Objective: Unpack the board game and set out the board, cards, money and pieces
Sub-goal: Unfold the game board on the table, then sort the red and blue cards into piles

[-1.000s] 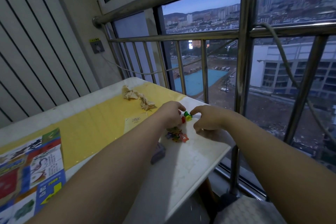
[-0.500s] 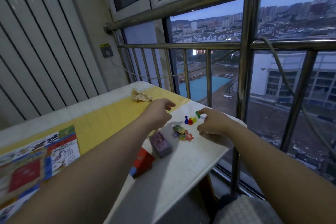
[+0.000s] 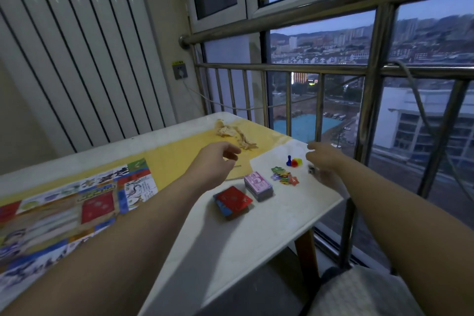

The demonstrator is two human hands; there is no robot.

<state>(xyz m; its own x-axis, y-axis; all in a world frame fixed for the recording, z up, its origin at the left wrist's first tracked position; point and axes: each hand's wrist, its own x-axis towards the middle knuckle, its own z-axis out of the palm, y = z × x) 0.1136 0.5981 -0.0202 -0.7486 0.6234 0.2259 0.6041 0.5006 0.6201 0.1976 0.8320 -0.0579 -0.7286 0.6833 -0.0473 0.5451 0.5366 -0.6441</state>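
Note:
The colourful game board (image 3: 77, 202) lies flat at the table's left. A red card stack (image 3: 232, 201) and a purple money stack (image 3: 257, 185) sit near the middle. Beyond them lie several small coloured tokens (image 3: 284, 177) and a cluster of blue, red and yellow pawns (image 3: 293, 161). My left hand (image 3: 218, 159) hovers above the yellow sheet (image 3: 179, 156), fingers loosely curled, holding nothing. My right hand (image 3: 324, 155) hovers right of the pawns, fingers relaxed and empty. A small die (image 3: 311, 169) lies just under it.
Crumpled brown paper (image 3: 234, 133) lies at the far end of the white table (image 3: 243, 241). A metal railing (image 3: 364, 115) and window run close along the table's right and far sides. A striped wall stands behind the left edge. A patterned cushion (image 3: 359, 292) sits at lower right.
Both hands have drawn away from the pawns and apart, left hand leftward, right hand rightward. The pawns now stand alone on the table. The view has tilted upward.

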